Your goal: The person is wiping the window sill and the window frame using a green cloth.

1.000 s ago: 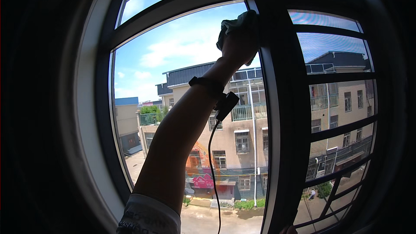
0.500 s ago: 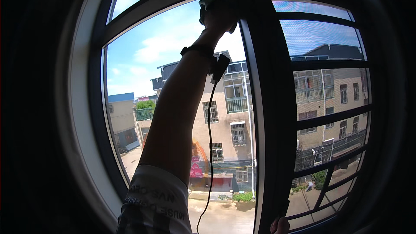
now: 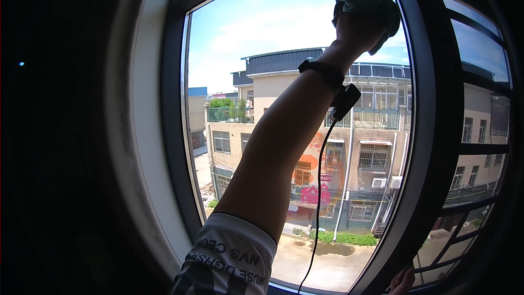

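Head camera view shows the left hand (image 3: 360,31) raised before the upper right of the windowpane (image 3: 256,24), clasping a bunched dark green cloth (image 3: 374,1) that lies on its glass side and spills past it above and to the right, its fingers lost in shadow. Low down, the right hand (image 3: 403,282) shows only partly beside the dark window frame (image 3: 439,104); whether its fingers close on anything, I cannot tell.
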`<state>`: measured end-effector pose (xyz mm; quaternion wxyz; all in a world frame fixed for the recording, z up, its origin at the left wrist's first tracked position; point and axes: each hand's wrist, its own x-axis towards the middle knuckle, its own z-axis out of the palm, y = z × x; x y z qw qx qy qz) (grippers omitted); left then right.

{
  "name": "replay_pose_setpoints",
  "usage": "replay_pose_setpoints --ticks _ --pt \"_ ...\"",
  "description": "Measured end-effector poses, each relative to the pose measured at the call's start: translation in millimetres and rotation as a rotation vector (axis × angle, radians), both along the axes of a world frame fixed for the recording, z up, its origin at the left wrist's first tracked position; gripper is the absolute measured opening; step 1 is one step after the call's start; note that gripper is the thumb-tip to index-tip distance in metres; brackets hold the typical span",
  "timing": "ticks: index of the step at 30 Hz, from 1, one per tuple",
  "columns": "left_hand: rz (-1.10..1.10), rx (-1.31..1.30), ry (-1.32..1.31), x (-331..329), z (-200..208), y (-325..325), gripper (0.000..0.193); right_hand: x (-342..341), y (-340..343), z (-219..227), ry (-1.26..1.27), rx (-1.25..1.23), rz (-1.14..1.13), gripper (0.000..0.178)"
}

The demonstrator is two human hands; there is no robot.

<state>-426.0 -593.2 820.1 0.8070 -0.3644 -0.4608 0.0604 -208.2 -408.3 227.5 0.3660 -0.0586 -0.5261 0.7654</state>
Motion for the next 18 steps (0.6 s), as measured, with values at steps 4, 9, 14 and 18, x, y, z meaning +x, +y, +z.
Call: replay_pose_setpoints --ticks 4,9,14,18 --pt "-0.062 0.043 0.023 -26.4 15.9 -90.7 0.036 -8.9 -25.6 17.7 0.044 -0.013 -0.167 0.062" --pt "-0.169 0.131 -0.284 -49.3 61.1 -203.9 0.037 -28.0 -48.9 38.7 0.02 -0.153 -0.328 0.046" --pt "-0.076 0.22 -0.148 -108.9 98.0 -323.8 0.027 -30.2 3.3 -11.4 0.149 -0.291 -0.204 0.043" --pt "-0.225 0.339 -0.32 -140.6 84.9 -391.6 0.044 -22.5 5.3 -25.0 0.127 -0.264 -0.322 0.038"
